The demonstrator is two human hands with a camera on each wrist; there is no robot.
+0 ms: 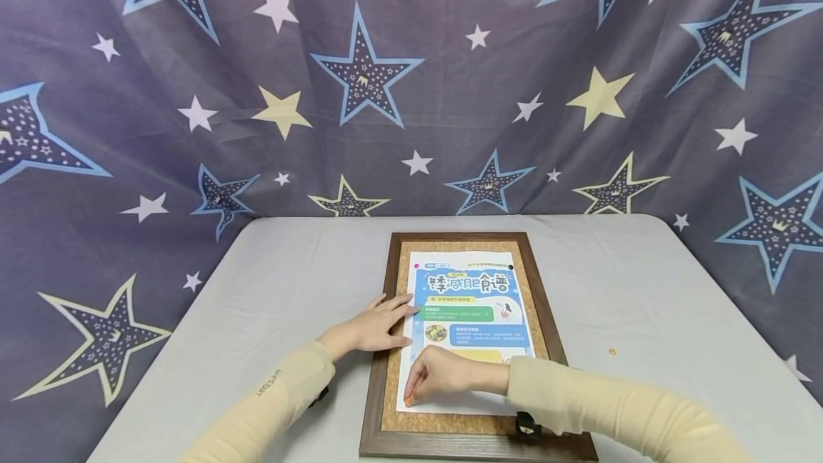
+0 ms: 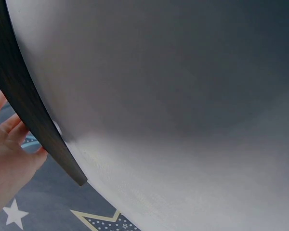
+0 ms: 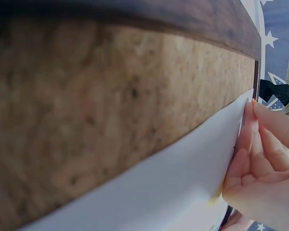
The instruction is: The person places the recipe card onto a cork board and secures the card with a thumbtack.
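Observation:
A printed paper poster (image 1: pixel 463 309) lies on a cork board (image 1: pixel 444 423) with a dark wooden frame (image 1: pixel 476 446). Near the poster's lower left corner, my right hand (image 1: pixel 440 371) pinches a small orange push pin (image 1: pixel 408 401) between thumb and fingers. That hand (image 3: pixel 269 163) also shows in the right wrist view, its fingertips at the paper's edge. My left hand (image 1: pixel 369 327) rests across the frame's left side, extended fingers touching the poster's left edge. In the left wrist view, the frame's side partly hides this hand (image 2: pixel 12 156).
A pink pin (image 1: pixel 416 266) sits in the poster's upper left corner and a black pin (image 1: pixel 511 267) in the upper right. Right of the board, a small orange object (image 1: pixel 612 351) lies on the white table (image 1: pixel 308 270). A star-patterned curtain (image 1: pixel 444 120) hangs behind.

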